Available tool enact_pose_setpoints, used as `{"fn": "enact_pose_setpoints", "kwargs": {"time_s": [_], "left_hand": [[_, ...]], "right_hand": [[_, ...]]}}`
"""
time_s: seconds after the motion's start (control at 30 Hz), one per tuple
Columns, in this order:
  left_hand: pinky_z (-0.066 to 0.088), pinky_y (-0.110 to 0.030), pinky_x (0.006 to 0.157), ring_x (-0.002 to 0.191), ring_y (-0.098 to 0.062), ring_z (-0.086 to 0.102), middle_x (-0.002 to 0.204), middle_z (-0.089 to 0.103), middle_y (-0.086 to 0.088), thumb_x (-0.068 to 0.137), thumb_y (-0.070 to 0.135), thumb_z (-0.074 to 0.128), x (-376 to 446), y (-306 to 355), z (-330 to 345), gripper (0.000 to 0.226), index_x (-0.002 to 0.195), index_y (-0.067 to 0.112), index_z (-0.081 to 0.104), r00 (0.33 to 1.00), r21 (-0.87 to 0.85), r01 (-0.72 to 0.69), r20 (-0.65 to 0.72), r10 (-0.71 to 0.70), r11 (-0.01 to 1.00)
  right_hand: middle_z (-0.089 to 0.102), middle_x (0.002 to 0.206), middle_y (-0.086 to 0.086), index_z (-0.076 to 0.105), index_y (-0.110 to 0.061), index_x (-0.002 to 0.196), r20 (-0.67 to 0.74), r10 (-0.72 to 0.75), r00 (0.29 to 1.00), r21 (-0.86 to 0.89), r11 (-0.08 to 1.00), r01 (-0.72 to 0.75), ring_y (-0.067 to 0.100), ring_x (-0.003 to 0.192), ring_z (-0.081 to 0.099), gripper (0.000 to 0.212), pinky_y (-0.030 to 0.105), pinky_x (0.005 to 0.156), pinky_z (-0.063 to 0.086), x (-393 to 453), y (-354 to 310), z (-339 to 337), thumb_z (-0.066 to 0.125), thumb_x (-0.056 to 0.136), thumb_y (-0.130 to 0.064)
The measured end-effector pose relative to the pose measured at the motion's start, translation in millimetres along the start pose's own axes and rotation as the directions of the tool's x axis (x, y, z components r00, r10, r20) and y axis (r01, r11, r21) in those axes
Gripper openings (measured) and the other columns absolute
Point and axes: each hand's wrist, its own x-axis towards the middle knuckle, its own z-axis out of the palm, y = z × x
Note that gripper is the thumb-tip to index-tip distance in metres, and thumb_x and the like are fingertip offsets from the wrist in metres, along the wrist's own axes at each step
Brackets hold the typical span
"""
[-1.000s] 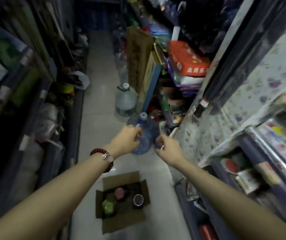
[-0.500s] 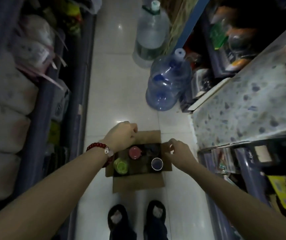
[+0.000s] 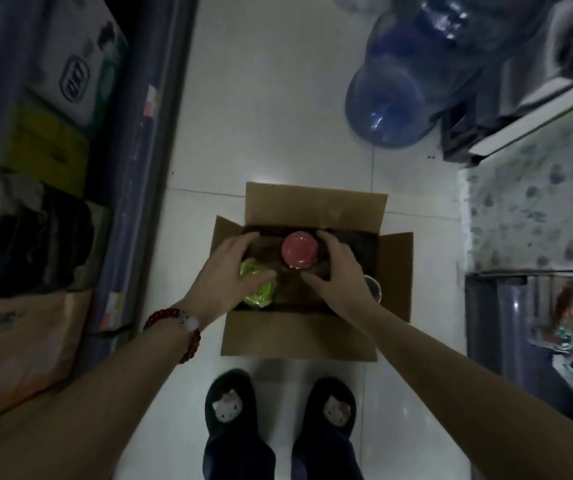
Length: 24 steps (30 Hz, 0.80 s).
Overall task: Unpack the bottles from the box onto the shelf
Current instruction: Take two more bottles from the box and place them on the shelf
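Shelves: left rack (image 3: 139, 168) and right shelf (image 3: 534, 216) flank the aisle, big blue water jug (image 3: 392, 98) on the floor ahead. Cardboard box (image 3: 299, 336) sits on the floor btwn them, flaps open, just in front of the slippers (image 3: 229, 407). Inside: red-cap bottle (image 3: 299, 250) centre, green-cap bottle (image 3: 261, 292) beside it, third bottle (image 3: 374, 289) mostly hidden at the right edge. Left hand (image 3: 229, 271) fingers spread wide, over the green cap, holding nothing afaict. Right hand (image 3: 340, 275) cupped at the red-cap bottle's side, contact can't tell. Step: reach-in, first pick, nothing unpacked yet imo. Next: close both hands round the red-cap bottle, lift straight up clear of the flaps, swing to a shelf.
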Motion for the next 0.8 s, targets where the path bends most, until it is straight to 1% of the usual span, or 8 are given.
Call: {"fn": "enact_pose_setpoints", "kwargs": {"time_s": [0.1,0.17,0.27,0.37,0.5,0.63,0.73,0.8], "left_hand": [[0.027,-0.019,0.101,0.135,-0.014,0.033,0.152,0.027,0.001,0.077,0.042,0.072,-1.0,-25.5,26.3,0.083,0.146,0.025,0.029,0.999,-0.081,0.014,-0.032,-0.017,0.997],[0.025,-0.02,0.105,0.139,-0.011,0.026,0.157,0.017,0.006,0.071,0.043,0.077,-0.7,-39.3,42.6,0.093,0.147,0.03,0.026,0.998,-0.146,0.043,-0.046,-0.051,0.988],[0.023,-0.021,0.106,0.136,-0.002,0.018,0.158,0.003,0.014,0.062,0.044,0.082,-2.5,-55.3,64.0,0.106,0.147,0.037,0.019,0.998,-0.203,0.053,-0.018,-0.058,0.978],[0.025,-0.021,0.103,0.129,0.003,0.014,0.157,-0.002,0.016,0.057,0.037,0.088,-1.3,-65.9,77.5,0.115,0.141,0.052,0.011,0.998,-0.247,0.034,-0.037,-0.045,0.968],[0.026,-0.017,0.101,0.127,0.002,0.023,0.156,0.013,0.006,0.061,0.025,0.087,8.8,-72.8,87.9,0.111,0.137,0.055,0.011,0.988,-0.253,-0.01,-0.149,-0.029,0.968],[0.027,-0.004,0.092,0.121,-0.001,0.033,0.145,0.032,0.001,0.065,0.022,0.085,14.5,-75.5,92.9,0.102,0.144,0.041,0.024,0.97,-0.249,-0.029,-0.24,-0.033,0.968],[0.025,0.006,0.08,0.114,0.0,0.036,0.138,0.037,0.0,0.065,0.024,0.084,17.0,-72.7,90.7,0.099,0.144,0.039,0.028,0.957,-0.233,-0.007,-0.284,-0.061,0.973],[0.028,0.006,0.075,0.11,0.0,0.036,0.136,0.039,-0.001,0.064,0.025,0.084,18.1,-63.5,84.6,0.097,0.143,0.04,0.029,0.95,-0.234,0.004,-0.304,-0.077,0.972]], "right_hand": [[0.041,0.145,0.005,0.027,-0.023,0.147,-0.103,0.012,0.995,0.086,0.996,-0.003,0.02,0.132,0.041,0.073,0.025,0.103,0.032,14.4,18.2,28.5,0.067,0.087,-0.032],[0.04,0.147,0.004,0.028,-0.023,0.147,-0.162,0.011,0.987,0.139,0.99,0.012,0.018,0.134,0.04,0.069,0.024,0.104,0.032,22.2,26.5,45.5,0.064,0.088,-0.035],[0.04,0.147,0.005,0.033,-0.021,0.146,-0.209,-0.025,0.978,0.139,0.989,0.055,0.019,0.134,0.039,0.064,0.029,0.109,0.034,31.9,35.6,65.1,0.062,0.09,-0.035],[0.037,0.148,0.008,0.033,-0.02,0.145,-0.226,-0.055,0.973,0.087,0.993,0.077,0.022,0.136,0.036,0.071,0.032,0.11,0.032,40.5,42.5,76.1,0.068,0.086,-0.034],[0.041,0.143,0.006,0.036,-0.019,0.141,-0.301,-0.083,0.95,-0.002,0.996,0.087,0.023,0.133,0.038,0.083,0.033,0.107,0.036,54.5,48.8,80.2,0.081,0.071,-0.031],[0.046,0.136,0.004,0.037,-0.02,0.136,-0.316,-0.046,0.948,0.007,0.999,0.05,0.023,0.125,0.047,0.083,0.04,0.102,0.044,64.2,45.7,83.0,0.084,0.067,-0.022],[0.047,0.136,0.004,0.036,-0.02,0.139,-0.312,-0.006,0.95,0.025,1.0,0.015,0.023,0.124,0.048,0.086,0.035,0.101,0.043,64.7,41.2,81.7,0.083,0.067,-0.019],[0.05,0.135,0.005,0.038,-0.017,0.138,-0.316,0.017,0.949,0.047,0.999,-0.002,0.023,0.123,0.05,0.085,0.031,0.099,0.043,61.7,36.6,76.6,0.084,0.066,-0.021]]}}
